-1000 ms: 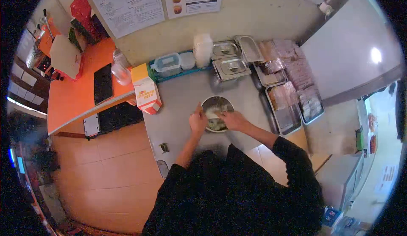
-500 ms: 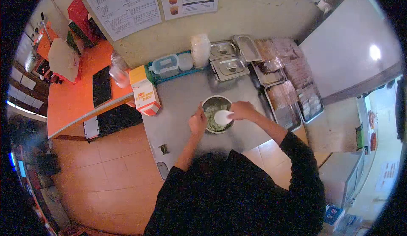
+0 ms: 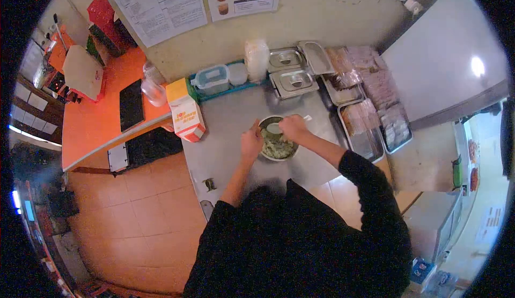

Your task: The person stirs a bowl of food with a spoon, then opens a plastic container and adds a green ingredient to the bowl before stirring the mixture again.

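Observation:
A round bowl [image 3: 278, 159] with a pale rim stands on the metal table and holds a chopped, pale green mixture [image 3: 279, 146]. My left hand [image 3: 251, 142] grips the bowl's left rim, thumb at the edge. Closed around the handle of a white spoon or scoop [image 3: 274, 129], my right hand [image 3: 294, 128] is over the bowl's upper right side. The utensil's head is inside the bowl near the far wall, and a white handle end shows beyond my right fist.
Lidded steel containers [image 3: 293, 83] stand behind the bowl. Trays of wrapped items [image 3: 359, 120] lie to the right. A carton [image 3: 186, 120] and plastic tubs [image 3: 212, 80] are at the left and back. A small dark green scrap [image 3: 208, 184] lies near the table's left edge.
My right hand has moved left and away from me with the utensil, whose head is now at the bowl's far side. More of the green mixture shows.

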The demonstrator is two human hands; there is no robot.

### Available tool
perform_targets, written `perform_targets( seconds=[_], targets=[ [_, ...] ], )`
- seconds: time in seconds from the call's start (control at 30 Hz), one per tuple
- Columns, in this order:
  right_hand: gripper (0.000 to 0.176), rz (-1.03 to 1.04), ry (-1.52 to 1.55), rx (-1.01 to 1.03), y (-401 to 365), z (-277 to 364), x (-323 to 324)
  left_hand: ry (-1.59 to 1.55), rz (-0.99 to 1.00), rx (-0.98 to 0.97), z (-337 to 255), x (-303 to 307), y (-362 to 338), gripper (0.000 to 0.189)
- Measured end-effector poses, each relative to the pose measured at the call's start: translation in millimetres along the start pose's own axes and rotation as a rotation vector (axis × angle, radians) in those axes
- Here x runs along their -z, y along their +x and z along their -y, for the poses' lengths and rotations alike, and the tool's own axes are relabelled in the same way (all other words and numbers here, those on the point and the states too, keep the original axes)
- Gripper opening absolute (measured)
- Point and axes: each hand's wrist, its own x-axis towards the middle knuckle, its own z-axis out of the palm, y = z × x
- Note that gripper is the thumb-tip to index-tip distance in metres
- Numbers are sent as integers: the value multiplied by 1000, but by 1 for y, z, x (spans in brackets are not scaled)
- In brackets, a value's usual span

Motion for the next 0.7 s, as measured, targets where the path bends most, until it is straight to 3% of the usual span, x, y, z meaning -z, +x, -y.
perform_targets(
  seconds=[0.07,0.2,0.27,0.4,0.47,0.5,0.57,0.6,0.67,0.7],
  targets=[
    [32,-131,9,-52,-9,-2,14,3,0,-11,-6,1,5,35],
    [37,-303,-98,53,-4,-7,-17,76,3,-148,-16,-5,17,32],
    [29,-193,119,-8,-19,-15,-28,38,-23,-150,-14,-7,18,33],
    [26,61,177,-63,-50,-9,-44,73,-16,-45,-12,-15,8,35],
    [22,-8,532,-210,-52,-5,-86,17,-44,-86,-16,-11,-1,35],
    [22,-11,533,-214,-56,2,-68,-41,-85,-123,-17,-10,-5,36],
    [23,416,1160,-575,-63,19,-35,-79,-104,-77,-20,-10,-17,33],
    [23,417,1164,-576,-70,23,-41,-113,-123,-25,-20,-10,-24,30],
    [22,500,1956,-527,-81,22,-59,-162,-117,31,-18,-12,-32,27],
    [22,502,1960,-524,-78,19,-79,-213,-110,89,-15,-12,-36,24]
  ],
)
